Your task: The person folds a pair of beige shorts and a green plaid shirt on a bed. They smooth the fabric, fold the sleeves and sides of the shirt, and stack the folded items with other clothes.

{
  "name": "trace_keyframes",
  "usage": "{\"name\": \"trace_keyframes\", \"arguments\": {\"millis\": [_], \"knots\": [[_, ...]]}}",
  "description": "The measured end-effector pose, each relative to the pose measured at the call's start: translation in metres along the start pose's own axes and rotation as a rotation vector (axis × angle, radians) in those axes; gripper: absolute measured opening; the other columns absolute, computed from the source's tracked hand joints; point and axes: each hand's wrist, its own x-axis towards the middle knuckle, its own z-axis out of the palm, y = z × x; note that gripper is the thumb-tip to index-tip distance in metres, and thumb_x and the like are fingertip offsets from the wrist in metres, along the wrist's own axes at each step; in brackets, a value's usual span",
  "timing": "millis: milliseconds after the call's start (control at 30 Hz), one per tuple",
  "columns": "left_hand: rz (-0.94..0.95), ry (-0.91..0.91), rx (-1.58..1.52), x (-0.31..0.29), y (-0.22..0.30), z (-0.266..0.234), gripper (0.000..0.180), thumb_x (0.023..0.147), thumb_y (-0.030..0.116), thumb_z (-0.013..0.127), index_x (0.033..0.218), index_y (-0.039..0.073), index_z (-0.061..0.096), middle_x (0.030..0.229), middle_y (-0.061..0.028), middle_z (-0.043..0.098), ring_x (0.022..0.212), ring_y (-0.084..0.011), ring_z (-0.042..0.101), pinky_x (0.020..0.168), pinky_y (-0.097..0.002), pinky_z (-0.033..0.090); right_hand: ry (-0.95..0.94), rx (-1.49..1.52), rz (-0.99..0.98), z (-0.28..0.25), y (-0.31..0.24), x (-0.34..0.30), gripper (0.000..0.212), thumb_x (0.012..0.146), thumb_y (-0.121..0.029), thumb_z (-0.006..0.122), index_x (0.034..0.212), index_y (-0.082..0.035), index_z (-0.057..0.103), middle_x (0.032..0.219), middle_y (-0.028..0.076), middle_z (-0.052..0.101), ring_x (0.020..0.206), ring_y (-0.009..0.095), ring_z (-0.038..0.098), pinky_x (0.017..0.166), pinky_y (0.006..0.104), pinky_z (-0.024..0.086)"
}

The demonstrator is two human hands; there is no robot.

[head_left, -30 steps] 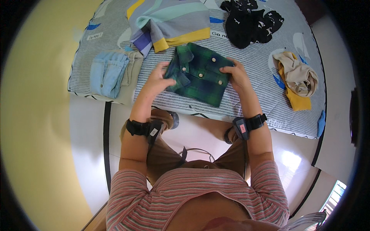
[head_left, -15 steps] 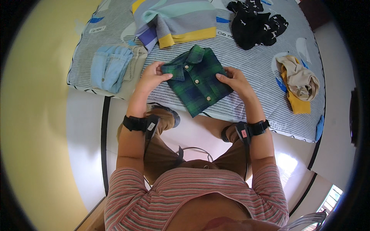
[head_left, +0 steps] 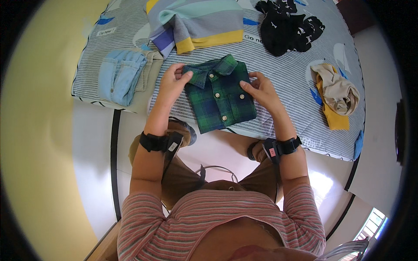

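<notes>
A green and navy plaid shirt (head_left: 208,102), folded into a rough rectangle, lies at the near edge of the bed. Its collar points away from me and its light buttons face up. My left hand (head_left: 174,81) pinches the shirt's left top corner beside the collar, thumb on top. At the right edge, near the chest pocket, my right hand (head_left: 261,90) grips the shirt between thumb and fingers; the fingertips underneath are partly hidden.
The bed (head_left: 291,108) has a striped sheet. Folded light-blue jeans (head_left: 119,74) rest on beige cloth at left. Farther back lie a striped knit garment (head_left: 204,21) and a black patterned garment (head_left: 289,30). A beige bundle (head_left: 339,89) sits on yellow cloth (head_left: 336,118) at right.
The shirt has turned clockwise, so its button row now runs nearer to straight toward me. Both hands have kept hold of its edges and shifted slightly with it.
</notes>
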Motion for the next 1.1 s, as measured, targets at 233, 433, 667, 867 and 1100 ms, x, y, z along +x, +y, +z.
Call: {"name": "trace_keyframes", "arguments": {"millis": [233, 433, 667, 867, 1100], "knots": [[-0.319, -0.083, -0.038, -0.016, 0.015, 0.0, 0.028, 0.083, 0.017, 0.061, 0.104, -0.001, 0.055, 0.09, -0.0046, 0.059, 0.077, -0.0115, 0.055, 0.068, -0.0229, 0.045, 0.069, 0.13, -0.08, 0.018, 0.006, -0.006, 0.049, 0.075, -0.025, 0.069, 0.108, 0.007, 0.049, 0.075, 0.015, 0.062, 0.065, 0.017, 0.06, 0.059, 0.0272, 0.048], [0.04, -0.009, -0.219, -0.002, 0.015, 0.038, 0.032, 0.08, 0.005, 0.061, 0.109, -0.004, 0.05, 0.094, -0.0096, 0.06, 0.081, -0.0128, 0.057, 0.069, -0.025, 0.046, 0.068, 0.32, -0.046, 0.006, 0.005, -0.01, 0.046, 0.076, -0.011, 0.067, 0.112, 0.007, 0.045, 0.075, 0.012, 0.06, 0.065, 0.016, 0.058, 0.06, 0.0271, 0.047], [0.247, -0.088, 0.136, 0.032, 0.005, 0.093, 0.031, 0.083, 0.01, 0.058, 0.112, -0.001, 0.052, 0.099, -0.0118, 0.059, 0.083, -0.0157, 0.058, 0.071, -0.0258, 0.046, 0.145, 0.105, 0.071, -0.05, 0.025, -0.018, 0.044, 0.077, -0.016, 0.066, 0.11, 0.006, 0.049, 0.086, 0.017, 0.063, 0.074, 0.021, 0.063, 0.065, 0.0302, 0.049], [-0.141, -0.01, -0.139, 0.018, 0.029, 0.098, 0.026, 0.09, 0.01, 0.047, 0.113, 0.002, 0.057, 0.097, -0.006, 0.059, 0.083, -0.0142, 0.055, 0.068, -0.0264, 0.046, 0.484, -0.316, -0.07, -0.055, 0.035, -0.02, 0.047, 0.077, -0.035, 0.062, 0.105, 0.003, 0.056, 0.087, 0.019, 0.064, 0.075, 0.03, 0.063, 0.065, 0.0375, 0.049], [-0.323, -0.182, -0.284, 0.025, 0.019, 0.082, 0.028, 0.087, 0.011, 0.054, 0.113, 0.002, 0.054, 0.089, -0.0007, 0.056, 0.077, -0.0087, 0.052, 0.066, -0.0211, 0.045, 0.449, -0.315, 0.0, -0.054, 0.026, -0.01, 0.036, 0.074, -0.033, 0.065, 0.089, 0.0, 0.063, 0.073, 0.015, 0.063, 0.07, 0.03, 0.062, 0.062, 0.038, 0.048]]}}
